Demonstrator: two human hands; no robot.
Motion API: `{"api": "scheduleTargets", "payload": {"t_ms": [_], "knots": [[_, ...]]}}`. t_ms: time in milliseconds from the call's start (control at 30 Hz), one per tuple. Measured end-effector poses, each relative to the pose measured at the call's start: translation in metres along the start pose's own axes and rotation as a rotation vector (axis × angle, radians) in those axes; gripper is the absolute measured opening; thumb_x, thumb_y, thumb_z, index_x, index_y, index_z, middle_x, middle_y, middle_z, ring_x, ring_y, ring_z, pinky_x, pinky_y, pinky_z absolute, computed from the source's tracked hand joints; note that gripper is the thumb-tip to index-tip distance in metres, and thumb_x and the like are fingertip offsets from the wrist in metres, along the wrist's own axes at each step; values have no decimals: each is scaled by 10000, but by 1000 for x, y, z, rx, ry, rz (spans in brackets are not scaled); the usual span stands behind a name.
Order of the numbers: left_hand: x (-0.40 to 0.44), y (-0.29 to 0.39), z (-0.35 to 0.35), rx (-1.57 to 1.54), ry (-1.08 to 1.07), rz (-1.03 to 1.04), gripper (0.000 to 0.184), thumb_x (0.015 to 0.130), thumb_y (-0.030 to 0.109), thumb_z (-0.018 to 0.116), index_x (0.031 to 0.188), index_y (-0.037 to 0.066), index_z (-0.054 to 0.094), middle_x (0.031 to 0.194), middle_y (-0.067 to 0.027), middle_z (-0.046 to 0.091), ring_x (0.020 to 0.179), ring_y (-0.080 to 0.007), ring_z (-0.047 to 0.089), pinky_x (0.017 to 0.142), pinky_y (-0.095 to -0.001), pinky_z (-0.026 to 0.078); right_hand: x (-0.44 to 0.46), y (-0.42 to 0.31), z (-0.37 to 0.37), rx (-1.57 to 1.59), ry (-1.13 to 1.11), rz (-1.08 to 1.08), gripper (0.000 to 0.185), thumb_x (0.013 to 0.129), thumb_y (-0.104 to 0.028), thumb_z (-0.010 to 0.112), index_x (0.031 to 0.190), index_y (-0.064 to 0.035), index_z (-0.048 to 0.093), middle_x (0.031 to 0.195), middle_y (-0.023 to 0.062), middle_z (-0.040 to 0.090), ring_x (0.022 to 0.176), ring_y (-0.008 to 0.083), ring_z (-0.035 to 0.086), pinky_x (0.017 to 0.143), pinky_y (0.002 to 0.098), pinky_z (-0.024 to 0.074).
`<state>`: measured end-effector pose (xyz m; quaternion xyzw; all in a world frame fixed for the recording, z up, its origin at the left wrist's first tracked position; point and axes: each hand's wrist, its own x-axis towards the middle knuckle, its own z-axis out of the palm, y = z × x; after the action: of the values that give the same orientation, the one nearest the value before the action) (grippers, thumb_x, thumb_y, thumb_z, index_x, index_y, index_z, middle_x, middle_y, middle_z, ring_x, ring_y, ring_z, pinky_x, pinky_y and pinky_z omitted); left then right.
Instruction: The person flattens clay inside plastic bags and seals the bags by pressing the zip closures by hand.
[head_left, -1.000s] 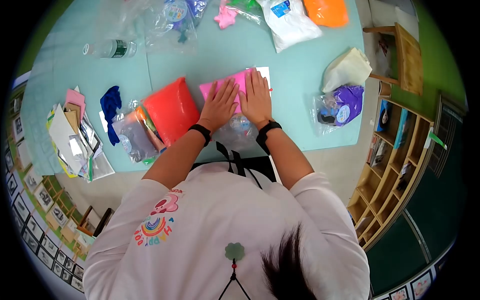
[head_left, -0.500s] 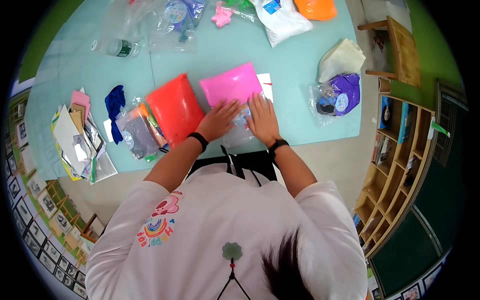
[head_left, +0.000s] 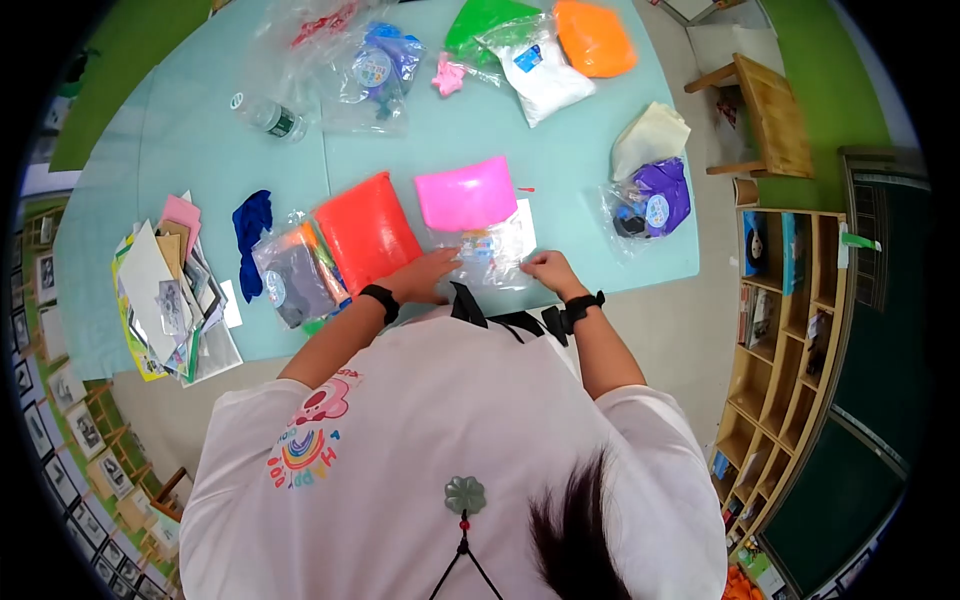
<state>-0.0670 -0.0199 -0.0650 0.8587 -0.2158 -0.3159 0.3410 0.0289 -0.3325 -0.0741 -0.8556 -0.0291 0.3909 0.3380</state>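
Left hand [head_left: 430, 274] and right hand [head_left: 556, 274] have slid off the pink pack [head_left: 465, 195] to its clear plastic end [head_left: 483, 258], right fingers curled, grips unclear; the pack lies uncovered on the surface [head_left: 572, 218], attention seemingly shifted to the plastic.

This place looks like a classroom, probably one for art — on the right there is a dark green chalkboard [head_left: 848, 490] beside a wooden shelf [head_left: 748, 404] with many compartments, and on the left framed pictures [head_left: 86, 431] make several rows.
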Motion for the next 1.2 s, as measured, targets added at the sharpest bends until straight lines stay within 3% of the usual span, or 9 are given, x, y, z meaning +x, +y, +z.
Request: {"api": "scheduleTargets", "payload": {"t_ms": [167,267,500,633,733,833,1033,1133,1200], "knots": [[-7,11,-10,102,-11,27,885,647,229,854,1416,23,467,1539,-229,343,1410,-383,347,1145,-420,339,-4,-41,-6,457,-159,196,221,897,-93,636,1081,-11,547,781,104,651,697,163,647,582,297,531],[-7,7,-2,65,227,92,803,701,191,813,1409,27,471,1463,-220,442,1348,-376,432,1094,-421,394,-27,-102,-23,530,-23,-6,298,908,-47,586,1188,-6,492,774,112,651,662,163,654,579,284,554],[-44,50,-34,-351,864,-25,681,785,165,754,1394,38,478,1332,-199,561,1223,-373,540,1041,-437,431,-50,-200,-55,740,3,-268,234,931,-19,537,1086,56,696,926,139,709,793,211,708,723,305,589],[-70,69,-75,-64,1134,107,608,829,160,752,1372,39,506,1261,-193,605,1198,-341,584,1007,-408,460,-68,-227,-68,995,-77,-451,229,895,20,554,1060,91,696,983,176,711,871,235,720,816,317,593],[-85,60,-85,-485,1004,-60,385,890,25,656,1270,20,592,1130,-130,674,1077,-252,653,925,-340,506,-73,-235,-59,787,102,-488,202,873,26,624,1051,78,703,986,168,722,880,206,715,816,297,582],[-81,38,-90,-777,1161,-12,236,927,-38,596,1149,10,660,1005,-55,701,952,-159,668,847,-277,519,-81,-243,-48,563,217,-536,208,851,-1,706,1048,66,711,975,150,733,875,169,708,791,267,565],[-105,56,-119,-865,1247,0,156,950,81,647,1037,-43,686,960,-66,711,916,-126,668,849,-243,509,-61,-239,-36,361,513,-604,133,866,-82,749,938,24,715,876,59,723,762,123,656,723,251,524],[-107,66,-122,-873,1240,-45,168,936,101,671,1037,-31,700,963,-80,721,900,-125,670,855,-252,509,-43,-233,-40,-32,907,-1078,131,879,-105,745,871,11,685,843,35,701,739,114,631,727,253,512],[-105,76,-120,-814,1261,-116,158,932,90,671,1036,-25,705,957,-80,723,893,-128,671,854,-258,511,-42,-228,-39,311,627,-915,114,910,-96,712,898,8,666,860,44,699,776,112,644,746,242,509]]}}
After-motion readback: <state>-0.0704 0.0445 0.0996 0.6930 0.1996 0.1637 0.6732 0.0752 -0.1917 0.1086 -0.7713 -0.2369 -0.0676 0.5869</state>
